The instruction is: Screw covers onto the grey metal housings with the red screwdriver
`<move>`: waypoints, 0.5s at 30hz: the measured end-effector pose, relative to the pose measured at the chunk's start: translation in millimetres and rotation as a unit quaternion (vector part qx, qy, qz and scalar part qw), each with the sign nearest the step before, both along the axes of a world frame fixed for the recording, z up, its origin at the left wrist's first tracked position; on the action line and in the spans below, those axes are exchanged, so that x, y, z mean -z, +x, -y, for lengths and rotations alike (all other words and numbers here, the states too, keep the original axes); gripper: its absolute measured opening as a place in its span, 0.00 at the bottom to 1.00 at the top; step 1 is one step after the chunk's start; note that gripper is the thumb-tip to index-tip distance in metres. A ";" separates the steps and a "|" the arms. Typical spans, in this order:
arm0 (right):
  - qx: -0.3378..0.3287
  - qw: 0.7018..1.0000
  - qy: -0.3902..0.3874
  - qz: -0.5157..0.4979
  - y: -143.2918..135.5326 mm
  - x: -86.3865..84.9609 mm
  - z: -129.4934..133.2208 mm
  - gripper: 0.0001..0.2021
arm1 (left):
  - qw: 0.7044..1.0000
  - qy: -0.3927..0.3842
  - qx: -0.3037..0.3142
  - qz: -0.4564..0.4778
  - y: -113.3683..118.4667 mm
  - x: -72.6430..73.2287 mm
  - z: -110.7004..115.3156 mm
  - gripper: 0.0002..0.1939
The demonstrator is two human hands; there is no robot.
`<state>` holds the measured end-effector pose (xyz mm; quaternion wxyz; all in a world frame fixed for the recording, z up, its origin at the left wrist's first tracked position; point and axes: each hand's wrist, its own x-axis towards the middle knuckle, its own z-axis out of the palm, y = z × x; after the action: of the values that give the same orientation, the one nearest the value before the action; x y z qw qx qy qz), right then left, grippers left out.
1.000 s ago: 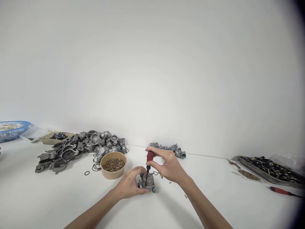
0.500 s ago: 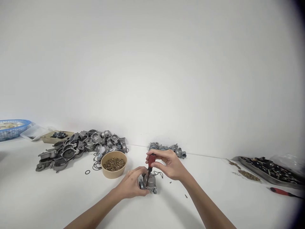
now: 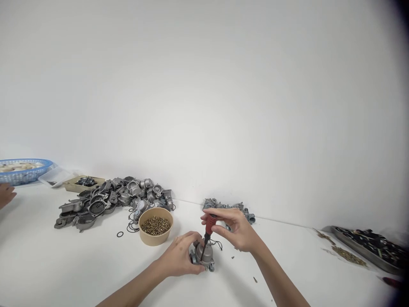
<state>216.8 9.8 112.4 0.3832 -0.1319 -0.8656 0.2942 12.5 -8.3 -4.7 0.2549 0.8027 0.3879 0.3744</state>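
My left hand (image 3: 180, 256) grips a small grey metal carburetor (image 3: 207, 254) on the white table, thumb at its near side and fingers at its far side. The rounded bowl of the carburetor faces up. In my right hand (image 3: 239, 231) is a screwdriver with a red handle (image 3: 210, 223), held by the fingers near the top. Its dark shaft slants down to the bowl's near left edge; the screw under the tip is too small to make out. A thin black cord or hose loop (image 3: 217, 244) shows behind the carburetor.
Left of my hands stands a paper bowl (image 3: 147, 239) of brass screws. Behind it lie piled metal bowls (image 3: 97, 207) and black rings (image 3: 119, 234). More carburetors (image 3: 251, 218) sit by the wall. A tray (image 3: 377, 253) of dark parts is at right. Another person's hand (image 3: 5, 195) shows far left.
The view has shifted slightly, so the table things sit further right and partly lower. Another person's hand has appeared at the left edge. Both my hands keep their holds.
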 end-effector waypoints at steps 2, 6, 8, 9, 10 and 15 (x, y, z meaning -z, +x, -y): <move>-0.033 0.999 -0.001 0.002 1.0 -1.6 0.6 0.18 | 1.000 -0.007 0.002 0.004 -0.2 1.1 -0.1 0.24; -0.054 0.998 -0.019 -0.009 -0.3 0.6 -1.7 0.17 | 1.000 -0.004 0.009 0.015 -0.6 2.7 -0.4 0.24; -0.044 0.999 -0.009 -0.021 -2.0 3.2 -3.4 0.16 | 1.000 -0.004 0.006 0.015 -0.5 3.7 -1.1 0.25; -0.038 0.999 0.001 -0.025 -2.6 4.3 -4.1 0.15 | 1.000 -0.003 0.003 0.013 -0.3 4.2 -1.6 0.25; -0.033 0.999 0.010 -0.027 -3.0 5.3 -4.7 0.15 | 1.000 -0.002 0.001 0.009 -0.2 4.6 -2.1 0.25; -0.017 0.999 0.026 -0.028 -1.3 6.5 -7.6 0.13 | 1.000 -0.010 0.013 -0.001 -0.7 4.0 -2.3 0.25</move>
<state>215.5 17.4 105.9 0.4056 -0.0990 -0.8640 0.2815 11.8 -6.0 -8.7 0.2677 0.8054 0.3814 0.3663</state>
